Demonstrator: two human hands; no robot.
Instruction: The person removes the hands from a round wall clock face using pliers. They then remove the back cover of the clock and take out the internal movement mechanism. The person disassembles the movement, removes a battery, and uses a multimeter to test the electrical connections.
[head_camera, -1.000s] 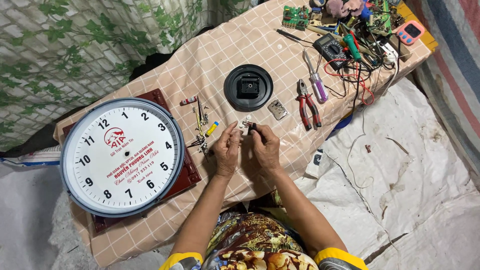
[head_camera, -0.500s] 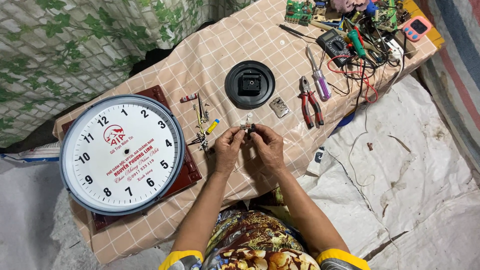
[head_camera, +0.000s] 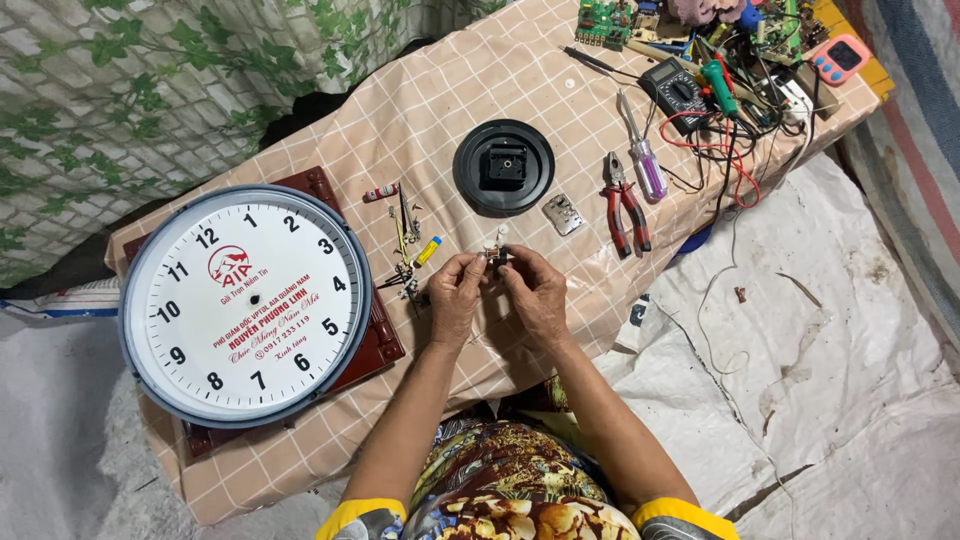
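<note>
Hands, left (head_camera: 455, 298) and right (head_camera: 535, 295), pinch a small clock part (head_camera: 496, 257) together just below the black disc (head_camera: 503, 167), while the clock (head_camera: 245, 305) lies faceless of hands well left of that disc, its loose hands (head_camera: 405, 240) between, so reassembly looks unfinished.

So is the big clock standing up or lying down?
Lying down. The big white clock face lies flat, numbers up, on the checked cloth, with no pointers on it. Both hands are off to its right.
</note>
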